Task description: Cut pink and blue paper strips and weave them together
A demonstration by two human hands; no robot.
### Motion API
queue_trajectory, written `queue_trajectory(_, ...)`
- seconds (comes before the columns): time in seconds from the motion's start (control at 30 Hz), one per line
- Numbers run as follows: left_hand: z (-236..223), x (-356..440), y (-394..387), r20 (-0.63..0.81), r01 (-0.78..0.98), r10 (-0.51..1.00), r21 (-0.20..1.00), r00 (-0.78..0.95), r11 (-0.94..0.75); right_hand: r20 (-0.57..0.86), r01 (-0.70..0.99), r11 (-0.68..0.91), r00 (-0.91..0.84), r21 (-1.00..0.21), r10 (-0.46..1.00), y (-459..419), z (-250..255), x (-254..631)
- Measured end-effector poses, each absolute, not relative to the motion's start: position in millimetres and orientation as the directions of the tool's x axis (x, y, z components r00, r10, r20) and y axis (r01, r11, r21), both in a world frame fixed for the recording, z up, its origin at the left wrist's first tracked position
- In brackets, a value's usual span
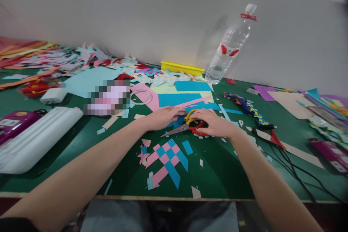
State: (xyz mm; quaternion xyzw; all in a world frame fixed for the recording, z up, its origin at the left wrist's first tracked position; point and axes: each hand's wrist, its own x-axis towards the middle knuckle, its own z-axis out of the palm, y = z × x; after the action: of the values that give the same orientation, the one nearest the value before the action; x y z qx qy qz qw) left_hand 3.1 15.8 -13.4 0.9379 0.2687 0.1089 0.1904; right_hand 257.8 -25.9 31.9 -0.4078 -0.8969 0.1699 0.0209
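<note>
Evidently, the right hand (214, 121) is nearer: its fingers curl around the scissors (178, 129), which point to eight o'clock; whether the left hand (163, 118) pinches blue strips (178, 121), I cannot tell.

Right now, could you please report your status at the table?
Right hand on scissors; left hand beside blue paper. Woven pink-and-blue piece lying nearer the table edge. Paper scraps strewn around it.
</note>
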Motion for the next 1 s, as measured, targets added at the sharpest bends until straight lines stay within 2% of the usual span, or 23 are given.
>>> queue_trajectory(0.17, -16, 3, 17, 0.125, 0.445, 0.543, 0.436, 0.830, -0.782, -0.102, 0.728, 0.599, -0.659, -0.334, 0.745, -29, 32, 255)
queue_trajectory(0.37, -12, 1, 14, 0.121, 0.442, 0.579, 0.528, 0.806, -0.725, -0.077, 0.726, 0.569, -0.640, -0.385, 0.765, -32, 29, 261)
queue_trajectory(0.5, -10, -1, 10, 0.150, 0.448, 0.638, 0.593, 0.755, -0.669, -0.043, 0.759, 0.539, -0.592, -0.366, 0.805, -34, 27, 276)
queue_trajectory(0.6, -11, -5, 11, 0.195, 0.496, 0.712, 0.594, 0.675, -0.633, 0.053, 0.787, 0.514, -0.530, -0.341, 0.846, -32, 25, 286)
queue_trajectory(0.77, -10, -12, 18, 0.309, 0.555, 0.747, 0.517, 0.589, -0.652, 0.319, 0.853, 0.433, -0.340, -0.293, 0.885, -28, 18, 289)
queue_trajectory(0.93, 3, -21, 17, 0.333, 0.504, 0.674, 0.470, 0.660, -0.725, 0.386, 0.886, 0.297, -0.150, -0.357, 0.910, -24, 8, 289)
queue_trajectory(1.0, 8, -24, 17, 0.274, 0.481, 0.656, 0.496, 0.703, -0.723, 0.399, 0.882, 0.254, -0.083, -0.396, 0.913, -22, 5, 292)
